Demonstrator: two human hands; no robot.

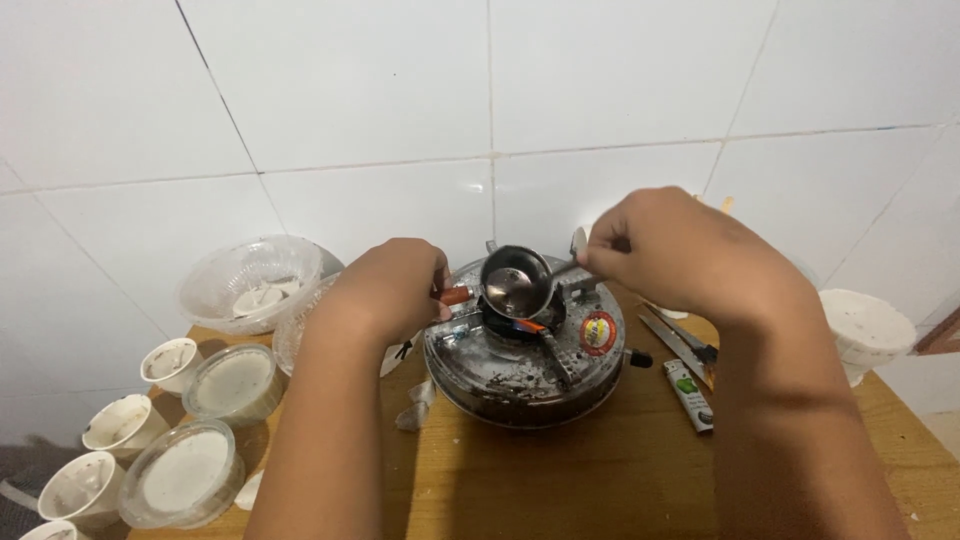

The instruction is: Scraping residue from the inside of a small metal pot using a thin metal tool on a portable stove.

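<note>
A: From the head camera, what is each hand doing?

B: The left hand (385, 290) has its fingers wrapped around the reddish handle of a small metal ladle (515, 280), held over the burner of the round stove (525, 355) on the desk (600, 470). The right hand (665, 250) pinches a thin spoon (578, 245), its tip dipped at the bowl's edge.

A: Which way does the ladle lie?

B: Its long axis runs from nine to three o'clock, handle toward nine, bowl facing up.

A: Advice?

B: I'd keep the bowl level and centred above the burner, stirring gently. A lighter (690, 395) lies at four o'clock; lidded tubs (185, 470) sit at eight.
</note>
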